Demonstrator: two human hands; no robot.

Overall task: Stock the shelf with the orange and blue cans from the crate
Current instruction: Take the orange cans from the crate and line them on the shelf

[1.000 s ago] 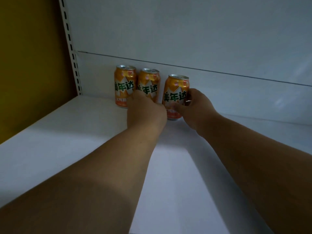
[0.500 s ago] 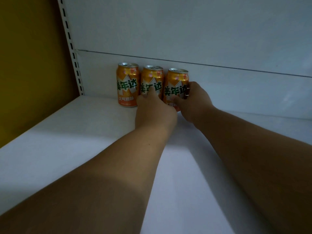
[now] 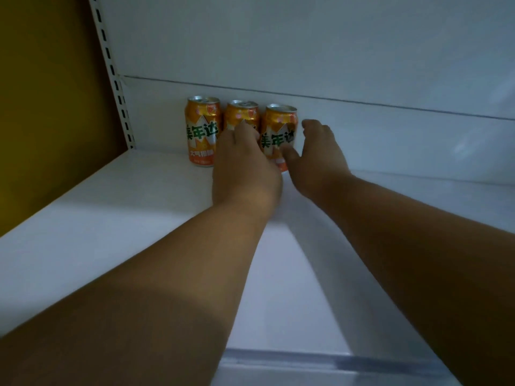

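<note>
Orange cans, three in a row at the back of the shelf

Orange and upright, three cans stood side by side on the white shelf (image 3: 111,218), close against its back panel (image 3: 362,135) and towards the left end. The left can (image 3: 203,129) showed its whole label in green characters; the middle can (image 3: 242,114) was mostly hidden behind a hand, only its top and shoulder showing; the right can (image 3: 278,132) stood just beside it, its foot covered by both hands. No blue can was in view.

Two bare forearms reached in from the near edge. The left hand (image 3: 245,165) lay palm down in front of the middle can with its fingers straight, the fingertips on that can's face. The right hand (image 3: 317,154) was spread loosely, its thumb (image 3: 289,154) at the lower front of the right can and its fingers out past the can's right side, apart from it, so it clasped nothing.

One slotted white upright (image 3: 114,79) ran up the left side of the back panel, with a yellow wall (image 3: 41,107) beyond it. One clear plastic strip (image 3: 334,363) edged the shelf's near lip
</note>
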